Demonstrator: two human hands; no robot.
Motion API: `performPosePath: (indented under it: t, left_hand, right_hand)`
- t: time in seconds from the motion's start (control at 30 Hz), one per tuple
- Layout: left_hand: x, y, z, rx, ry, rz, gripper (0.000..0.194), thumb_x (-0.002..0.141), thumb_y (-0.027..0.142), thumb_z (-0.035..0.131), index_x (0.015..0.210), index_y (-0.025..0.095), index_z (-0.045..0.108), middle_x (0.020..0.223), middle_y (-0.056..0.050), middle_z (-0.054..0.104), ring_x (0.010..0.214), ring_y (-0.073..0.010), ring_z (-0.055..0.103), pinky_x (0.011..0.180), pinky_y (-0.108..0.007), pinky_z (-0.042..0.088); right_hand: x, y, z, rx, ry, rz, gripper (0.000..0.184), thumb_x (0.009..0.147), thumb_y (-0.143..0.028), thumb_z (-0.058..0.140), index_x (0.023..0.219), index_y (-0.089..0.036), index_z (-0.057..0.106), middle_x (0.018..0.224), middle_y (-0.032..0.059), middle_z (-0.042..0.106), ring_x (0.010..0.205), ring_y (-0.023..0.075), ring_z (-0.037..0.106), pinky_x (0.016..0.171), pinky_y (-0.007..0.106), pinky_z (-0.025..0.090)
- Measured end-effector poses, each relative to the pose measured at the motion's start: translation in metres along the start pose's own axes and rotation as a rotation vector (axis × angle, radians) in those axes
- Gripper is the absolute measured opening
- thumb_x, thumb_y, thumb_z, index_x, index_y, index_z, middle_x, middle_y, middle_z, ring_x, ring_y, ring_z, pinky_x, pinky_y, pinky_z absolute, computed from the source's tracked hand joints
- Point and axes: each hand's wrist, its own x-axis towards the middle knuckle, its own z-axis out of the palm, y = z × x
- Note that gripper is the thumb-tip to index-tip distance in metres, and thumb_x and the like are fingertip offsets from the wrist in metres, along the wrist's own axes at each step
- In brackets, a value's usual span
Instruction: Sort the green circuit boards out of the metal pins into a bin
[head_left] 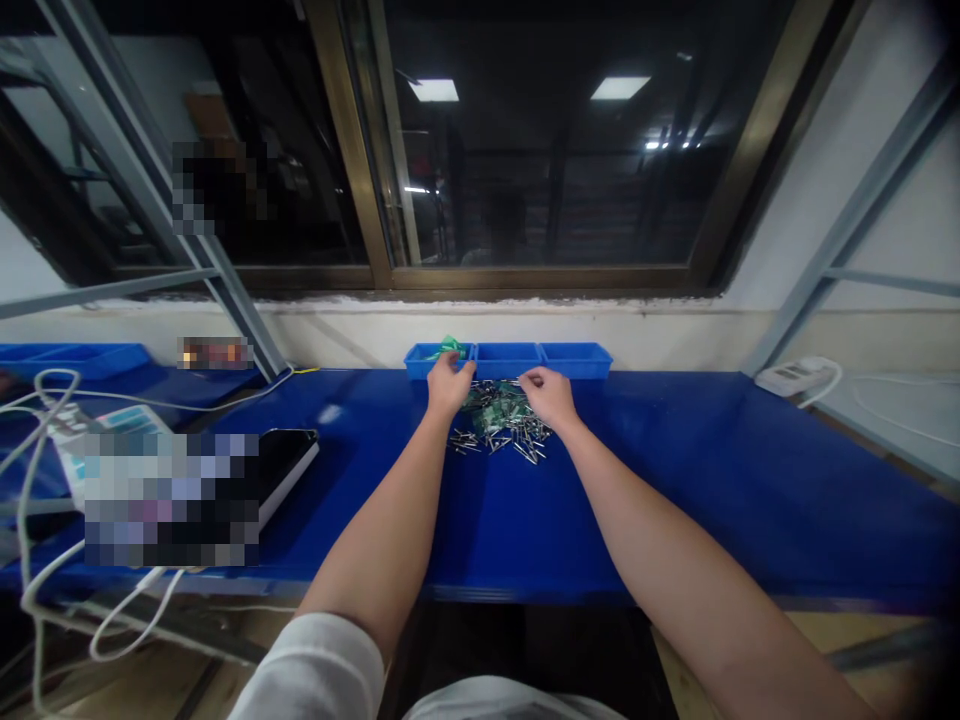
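Observation:
On the blue table (pixel 675 480) lies a heap of small green circuit boards and metal pins (pixel 501 425). My left hand (pixel 448 383) rests at the heap's left edge, fingers curled on something I cannot make out. My right hand (pixel 550 395) sits at the heap's right edge, fingers bent in a pinch over the parts. Just behind stand three blue bins (pixel 508 360) in a row; the left bin (pixel 429 358) holds a few green pieces (pixel 450 347).
A dark flat device (pixel 281 460) and white cables (pixel 45 420) lie at the left. A white power strip (pixel 796 375) sits at the far right. More blue trays (pixel 75 357) are at the far left. A window and grey metal frame bars rise behind.

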Motion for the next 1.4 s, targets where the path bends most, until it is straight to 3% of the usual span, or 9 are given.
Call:
performPosePath:
  t: [0.07,0.17,0.27,0.33,0.5,0.7,0.87,1.13,1.4]
  left_hand:
    - [-0.004,0.002,-0.002,0.267,-0.045,0.037,0.049,0.074,0.045,0.056,0.113,0.016,0.057,0.119,-0.015,0.058,0.111,-0.0299,0.052,0.096,-0.039,0.035]
    - [-0.01,-0.001,-0.004,0.585,-0.146,0.017,0.06,0.075,0.057,0.047,0.115,0.013,0.058,0.129,-0.019,0.049,0.123,-0.0362,0.038,0.1,-0.046,0.028]
    - [-0.014,-0.005,-0.003,0.7,-0.239,-0.081,0.078,0.073,0.069,0.036,0.125,0.013,0.05,0.141,-0.02,0.033,0.132,-0.0384,0.022,0.104,-0.05,0.019]
    - [-0.016,-0.007,-0.001,0.708,-0.31,-0.136,0.083,0.073,0.073,0.03,0.13,0.014,0.045,0.144,-0.019,0.027,0.134,-0.0379,0.018,0.104,-0.051,0.016]
    - [-0.021,-0.007,0.01,0.703,-0.385,-0.103,0.082,0.074,0.072,0.027,0.131,0.015,0.044,0.145,-0.017,0.026,0.134,-0.0355,0.017,0.106,-0.049,0.013]
    - [-0.023,-0.004,0.016,0.659,-0.392,-0.048,0.078,0.077,0.067,0.03,0.127,0.009,0.047,0.138,-0.023,0.036,0.13,-0.0363,0.027,0.104,-0.048,0.018]
    - [-0.027,0.002,0.019,0.632,-0.403,-0.021,0.075,0.078,0.064,0.032,0.119,0.004,0.052,0.129,-0.027,0.044,0.124,-0.0381,0.036,0.1,-0.047,0.024]
    - [-0.029,0.005,0.02,0.612,-0.316,-0.007,0.066,0.078,0.059,0.04,0.115,0.007,0.052,0.127,-0.025,0.047,0.123,-0.0362,0.037,0.099,-0.044,0.026]
    - [-0.03,0.024,0.02,0.476,-0.22,0.224,0.051,0.081,0.051,0.042,0.111,0.013,0.058,0.116,-0.015,0.057,0.112,-0.0263,0.05,0.095,-0.034,0.035]
  right_hand:
    - [-0.002,-0.001,-0.001,-0.175,-0.002,-0.016,0.03,0.077,-0.04,0.05,0.095,-0.021,0.065,0.097,0.0081,0.066,0.098,0.0237,0.056,0.087,0.036,0.039]
    - [-0.005,-0.001,0.0,-0.387,-0.031,0.057,0.053,0.073,-0.052,0.053,0.114,-0.019,0.057,0.127,0.0135,0.05,0.122,0.0333,0.035,0.096,0.05,0.028]
    - [-0.005,0.004,0.001,-0.445,-0.128,0.179,0.08,0.068,-0.065,0.051,0.129,-0.014,0.045,0.142,0.0192,0.029,0.131,0.0395,0.019,0.098,0.058,0.02]
    - [-0.005,0.008,0.003,-0.434,-0.201,0.221,0.085,0.068,-0.068,0.048,0.132,-0.013,0.041,0.143,0.0204,0.028,0.131,0.0394,0.018,0.099,0.058,0.018]
    - [-0.003,0.015,0.01,-0.402,-0.291,0.129,0.065,0.077,-0.062,0.042,0.124,-0.018,0.051,0.137,0.0152,0.041,0.128,0.0336,0.029,0.1,0.052,0.022]
    - [-0.003,0.013,0.012,-0.391,-0.243,0.036,0.048,0.077,-0.057,0.045,0.106,-0.023,0.063,0.118,0.012,0.057,0.112,0.0314,0.047,0.091,0.047,0.032]
    - [-0.004,0.008,0.011,-0.366,-0.2,-0.003,0.03,0.076,-0.049,0.052,0.086,-0.023,0.064,0.106,0.0076,0.061,0.104,0.028,0.05,0.085,0.044,0.034]
    - [-0.003,0.006,0.011,-0.319,-0.165,-0.027,0.02,0.076,-0.042,0.055,0.078,-0.023,0.064,0.098,0.005,0.064,0.101,0.0267,0.05,0.083,0.042,0.033]
    - [-0.003,-0.001,0.006,-0.106,-0.034,-0.102,0.015,0.072,-0.035,0.057,0.069,-0.023,0.065,0.088,0.0008,0.066,0.093,0.0207,0.054,0.081,0.035,0.036]
